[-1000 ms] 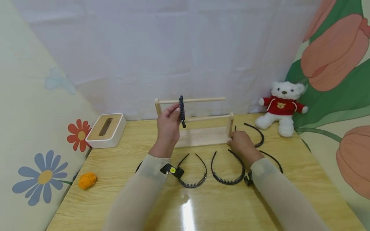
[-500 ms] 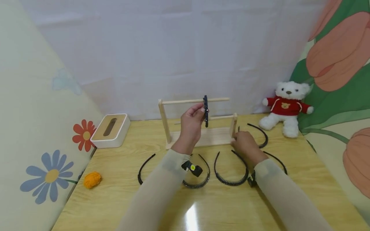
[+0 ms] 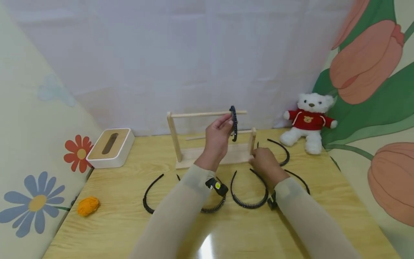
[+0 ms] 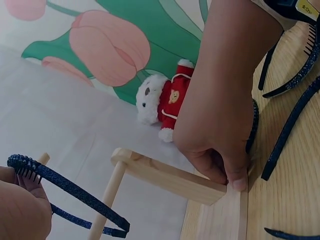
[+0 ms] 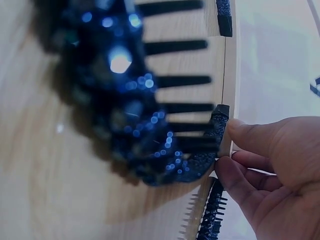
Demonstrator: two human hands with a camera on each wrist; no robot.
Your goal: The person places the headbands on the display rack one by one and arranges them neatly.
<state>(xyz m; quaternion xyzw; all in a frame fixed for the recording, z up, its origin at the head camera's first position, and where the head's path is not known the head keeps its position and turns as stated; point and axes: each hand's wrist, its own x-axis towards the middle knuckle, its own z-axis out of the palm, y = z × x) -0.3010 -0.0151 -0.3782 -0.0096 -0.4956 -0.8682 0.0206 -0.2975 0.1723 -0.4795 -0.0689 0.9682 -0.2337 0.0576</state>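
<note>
Ease the headband (image 3: 235, 124), pinched in left fingers (image 3: 224, 119), squarely along the upper rod (image 3: 200, 114), gripping the wooden base (image 3: 237, 154) firmly in right fingers (image 5: 255, 136).

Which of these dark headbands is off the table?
The headband pinched in the left hand, held up near the upper rod of the wooden rack; the other headbands in view lie on the table.

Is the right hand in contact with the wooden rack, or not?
Touching: the left wrist view shows the right hand with its fingertips gripping the base of the wooden rack.
</note>
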